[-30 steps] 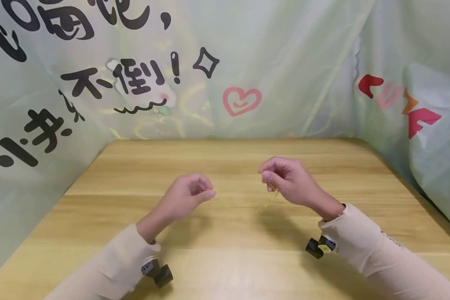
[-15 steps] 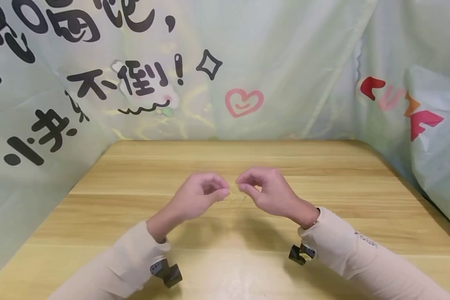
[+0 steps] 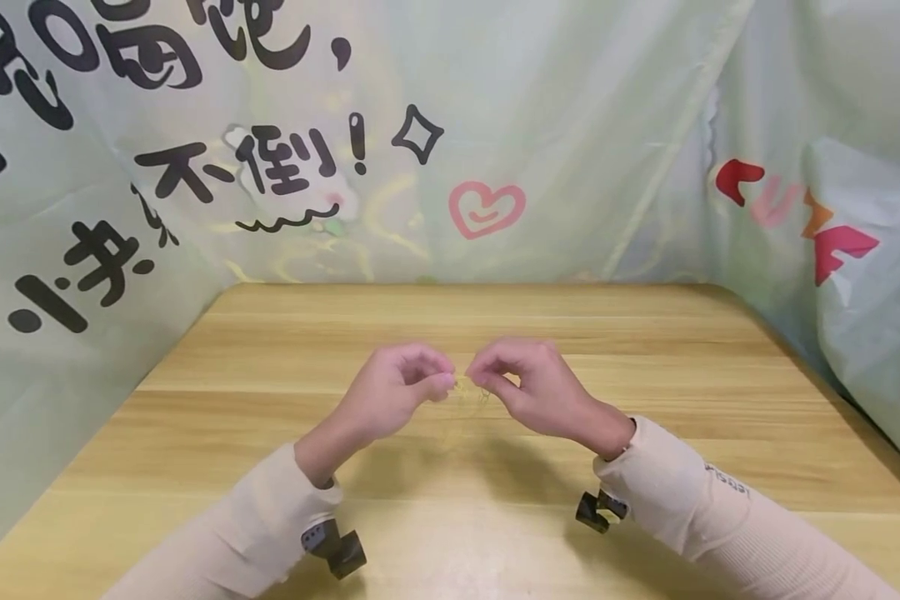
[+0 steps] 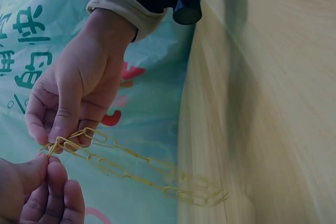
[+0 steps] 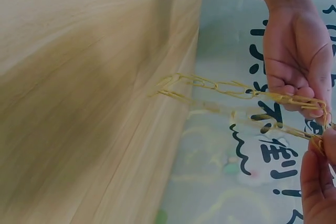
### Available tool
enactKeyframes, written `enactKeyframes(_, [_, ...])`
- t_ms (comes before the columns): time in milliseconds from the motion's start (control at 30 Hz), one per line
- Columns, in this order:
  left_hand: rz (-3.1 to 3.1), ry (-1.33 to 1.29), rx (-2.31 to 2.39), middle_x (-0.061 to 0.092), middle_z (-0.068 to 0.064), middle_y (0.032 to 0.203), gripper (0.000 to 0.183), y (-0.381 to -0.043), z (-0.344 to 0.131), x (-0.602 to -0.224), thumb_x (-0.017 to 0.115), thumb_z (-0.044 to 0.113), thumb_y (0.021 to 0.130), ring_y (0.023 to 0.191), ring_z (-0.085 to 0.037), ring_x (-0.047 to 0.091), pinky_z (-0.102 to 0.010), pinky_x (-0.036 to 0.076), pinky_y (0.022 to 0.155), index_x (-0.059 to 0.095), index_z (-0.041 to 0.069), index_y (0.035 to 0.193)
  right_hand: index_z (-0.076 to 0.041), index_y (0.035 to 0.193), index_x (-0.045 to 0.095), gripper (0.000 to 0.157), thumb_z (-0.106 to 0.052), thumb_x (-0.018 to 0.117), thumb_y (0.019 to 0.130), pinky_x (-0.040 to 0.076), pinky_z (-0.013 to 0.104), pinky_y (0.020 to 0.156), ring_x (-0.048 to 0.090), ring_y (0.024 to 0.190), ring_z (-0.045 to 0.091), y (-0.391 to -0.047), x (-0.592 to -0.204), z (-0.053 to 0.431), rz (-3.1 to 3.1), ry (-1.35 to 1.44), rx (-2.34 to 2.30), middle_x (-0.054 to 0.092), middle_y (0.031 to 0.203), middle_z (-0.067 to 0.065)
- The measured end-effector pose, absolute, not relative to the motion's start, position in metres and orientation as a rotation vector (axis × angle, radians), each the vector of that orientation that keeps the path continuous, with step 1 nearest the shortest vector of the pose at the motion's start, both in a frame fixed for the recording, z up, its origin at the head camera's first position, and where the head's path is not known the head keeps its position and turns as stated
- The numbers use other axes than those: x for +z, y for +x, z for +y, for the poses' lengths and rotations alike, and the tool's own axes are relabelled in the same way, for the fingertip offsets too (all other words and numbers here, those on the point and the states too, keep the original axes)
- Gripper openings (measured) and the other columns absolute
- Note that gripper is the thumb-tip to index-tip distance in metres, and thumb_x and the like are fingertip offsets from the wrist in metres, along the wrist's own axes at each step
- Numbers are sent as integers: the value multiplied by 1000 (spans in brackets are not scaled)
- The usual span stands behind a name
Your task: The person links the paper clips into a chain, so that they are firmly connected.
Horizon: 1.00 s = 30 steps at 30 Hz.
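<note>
In the head view my left hand [image 3: 393,392] and right hand [image 3: 528,387] face each other above the table, fingertips nearly meeting. Both pinch a chain of linked yellow paper clips [image 4: 126,175] between thumb and forefinger. The left wrist view has the left fingers [image 4: 32,171] gripping one end clip, right at the clip in the right hand's fingertips. From the two pinches the chain droops in a long narrow loop, its lower end blurred. In the right wrist view both strands of the paper clip chain [image 5: 283,98] hang side by side. Fingertips partly hide the end clips.
Below the hands spreads a wood-grain table [image 3: 465,517]. A pale green printed curtain [image 3: 585,125] stands along its back and sides. Each wrist carries a small black camera, the left camera [image 3: 335,548] and the right camera [image 3: 602,510], under beige sleeves.
My right hand has come left and slightly down toward the left hand, closing the wide gap between them. The left hand has shifted slightly right. Both keep their pinch on the chain.
</note>
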State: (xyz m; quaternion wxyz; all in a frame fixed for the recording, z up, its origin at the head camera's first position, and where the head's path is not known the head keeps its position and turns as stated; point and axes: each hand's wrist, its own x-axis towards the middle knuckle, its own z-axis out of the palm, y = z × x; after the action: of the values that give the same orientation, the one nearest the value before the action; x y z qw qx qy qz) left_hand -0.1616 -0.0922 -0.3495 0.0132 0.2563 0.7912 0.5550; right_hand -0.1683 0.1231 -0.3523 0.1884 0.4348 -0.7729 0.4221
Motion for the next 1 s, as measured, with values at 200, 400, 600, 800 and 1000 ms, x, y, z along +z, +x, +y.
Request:
enactKeyframes(200, [2416, 799, 1752, 69, -14, 88, 11, -163, -94, -355, 67, 4, 90, 79, -19, 65, -35, 55, 77, 68, -3, 98, -9, 84, 70, 23, 14, 69, 80, 56, 28, 69, 62, 70, 9, -172, -357, 123, -2119, 1242, 1138, 68, 81, -3])
enactKeyframes(400, [2419, 726, 1776, 69, -10, 88, 9, -165, -92, -356, 68, 5, 90, 81, -19, 65, -37, 54, 80, 69, -1, 97, -8, 83, 70, 25, 16, 71, 76, 52, 22, 65, 64, 70, 9, -175, -363, 124, -2039, 1293, 1079, 71, 82, -1])
enactKeyframes(600, [2405, 630, 1854, 69, -7, 86, 10, -168, -93, -356, 66, 7, 91, 81, -22, 66, -39, 54, 82, 67, 1, 99, -9, 84, 69, 25, 16, 70, 77, 52, 22, 65, 63, 70, 9, -175, -361, 125, -2047, 1314, 1064, 69, 81, -1])
enactKeyframes(800, [2324, 735, 1785, 63, -10, 87, 19, -169, -96, -360, 60, 2, 94, 83, -30, 61, -42, 53, 81, 64, -3, 112, -8, 83, 68, 26, 17, 69, 77, 52, 23, 66, 61, 70, 11, -174, -356, 127, -2029, 1241, 1076, 67, 80, -2])
enactKeyframes(1000, [2123, 771, 1799, 62, -21, 113, 17, -168, -96, -362, 48, 5, 101, 105, -36, 60, -45, 47, 96, 55, -8, 109, -8, 83, 67, 27, 19, 69, 76, 52, 22, 68, 62, 72, 13, -177, -354, 124, -1995, 1238, 1097, 67, 81, 0])
